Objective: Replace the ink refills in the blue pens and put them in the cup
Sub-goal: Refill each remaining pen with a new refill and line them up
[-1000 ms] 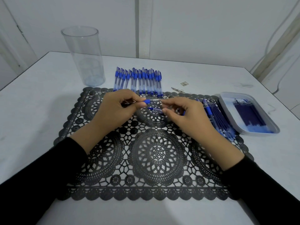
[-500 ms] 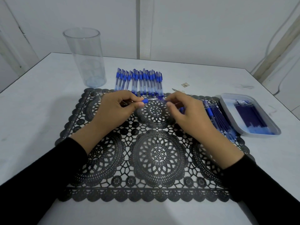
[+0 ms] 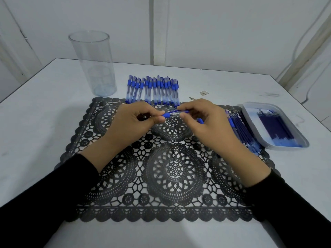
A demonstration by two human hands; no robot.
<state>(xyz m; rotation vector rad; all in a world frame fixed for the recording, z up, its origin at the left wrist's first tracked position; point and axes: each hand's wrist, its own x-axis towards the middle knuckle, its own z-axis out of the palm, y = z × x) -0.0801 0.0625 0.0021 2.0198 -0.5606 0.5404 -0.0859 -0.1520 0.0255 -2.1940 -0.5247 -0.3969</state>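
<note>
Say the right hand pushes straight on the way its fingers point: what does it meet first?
Most likely the left hand: the right hand points left along the pen that both pinch, so the left fingertips come first. Same height, as far as one view shows.

One cup (image 3: 93, 68), one tray (image 3: 259, 104), one mat (image 3: 175, 169)

A person's two forearms, seen from the near edge. The left sleeve (image 3: 53, 194) and right sleeve (image 3: 290, 208) are plain black, long and close-fitting, each ending at the wrist. The left hand (image 3: 132, 120) and right hand (image 3: 206, 123) are bare.
</note>
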